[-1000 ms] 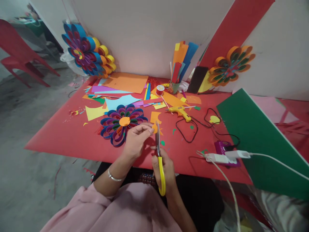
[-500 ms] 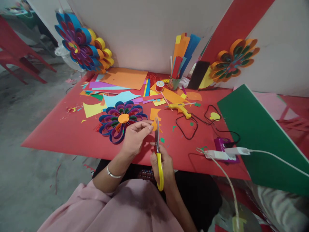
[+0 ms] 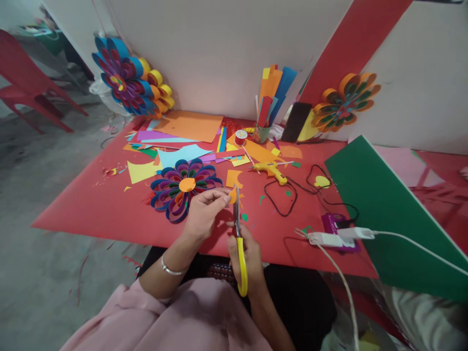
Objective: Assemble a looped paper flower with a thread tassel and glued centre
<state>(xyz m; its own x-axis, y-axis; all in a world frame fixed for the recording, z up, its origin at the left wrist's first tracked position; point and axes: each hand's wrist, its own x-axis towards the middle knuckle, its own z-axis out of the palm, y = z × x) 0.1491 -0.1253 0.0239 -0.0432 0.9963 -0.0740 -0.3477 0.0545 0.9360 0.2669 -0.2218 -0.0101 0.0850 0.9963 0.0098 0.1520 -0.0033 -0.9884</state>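
Between the thumb and fingers of my left hand (image 3: 203,214) is a small piece of orange paper (image 3: 233,196). My right hand (image 3: 250,256) grips yellow-handled scissors (image 3: 241,265), their blades pointing away from me and lying against the right edge of that paper. Whether the blades are parted I cannot tell. Just beyond my left hand lies a paper flower (image 3: 185,187) of blue, purple, red and green loops with an orange disc in its middle. An orange paper scrap (image 3: 234,178) with a curved cut-out rests on the table past the scissor tips.
On the red table (image 3: 91,204) lie a yellow glue gun (image 3: 271,171), a thread spool (image 3: 241,137) and stacked coloured paper (image 3: 190,126). A cup of paper strips (image 3: 262,132) stands behind. At right are a purple power adapter (image 3: 332,223) with cords and a green board (image 3: 395,219).
The whole view has shifted slightly, so the table sits lower in the picture. Both hands keep nearly the same pose, with the orange paper still at the scissor blades.
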